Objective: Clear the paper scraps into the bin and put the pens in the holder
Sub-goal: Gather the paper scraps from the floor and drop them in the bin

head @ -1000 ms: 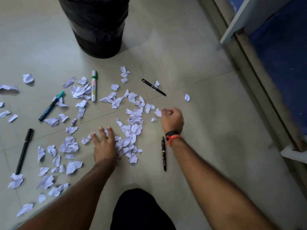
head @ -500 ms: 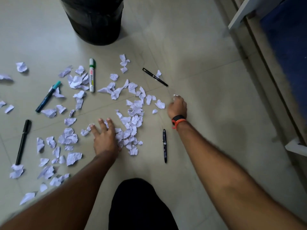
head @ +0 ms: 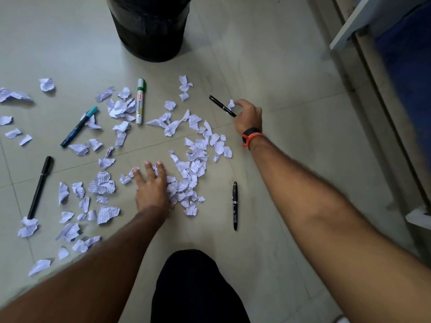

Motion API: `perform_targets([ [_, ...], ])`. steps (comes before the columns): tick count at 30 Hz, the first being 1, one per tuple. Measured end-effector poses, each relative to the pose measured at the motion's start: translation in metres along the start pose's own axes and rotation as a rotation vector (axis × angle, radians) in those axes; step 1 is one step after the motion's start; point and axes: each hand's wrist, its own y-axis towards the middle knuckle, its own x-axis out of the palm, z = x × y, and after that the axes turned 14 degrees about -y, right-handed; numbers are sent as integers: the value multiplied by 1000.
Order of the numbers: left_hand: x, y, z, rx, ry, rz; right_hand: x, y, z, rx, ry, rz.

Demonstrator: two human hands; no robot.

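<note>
Scraps [head: 193, 169]: left hand [head: 151, 190] flat, ungripping; right hand [head: 248, 117] curled, grip unclear, may knock pen [head: 222, 106] away.

"Whiteboard" on white marker [head: 140, 101], printed lines on scraps [head: 102, 184] unreadable

Torn paper scraps [head: 193, 164] litter floor centre to nine o'clock; five pens [head: 235, 205] lie flat among them; black bin [head: 149, 26] upright at twelve.
</note>
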Motion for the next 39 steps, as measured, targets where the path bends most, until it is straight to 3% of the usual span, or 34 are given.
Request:
perform_targets([
  [7, 3, 3, -2, 4, -1, 13, 14, 30, -21, 32, 74, -191],
  [18, 11, 8, -5, 5, -15, 45, 6, 14, -2, 161, 436, 165],
  [22, 9, 6, -4, 6, -27, 41, 21, -26, -6, 147, 559, 112],
  [28, 8, 5, -6, 14, -40, 50, 42, -83, -18, -170, 283, -303],
  [30, 10, 6, -6, 10, -34, 57, 30, -74, -27, -277, 161, -267],
  [34, 13, 9, -6, 1, -27, 68, 10, -24, -62, -282, 136, -61],
  [39, 14, 10, -7, 1, -37, 71, 26, 15, -111, -498, -120, -235],
])
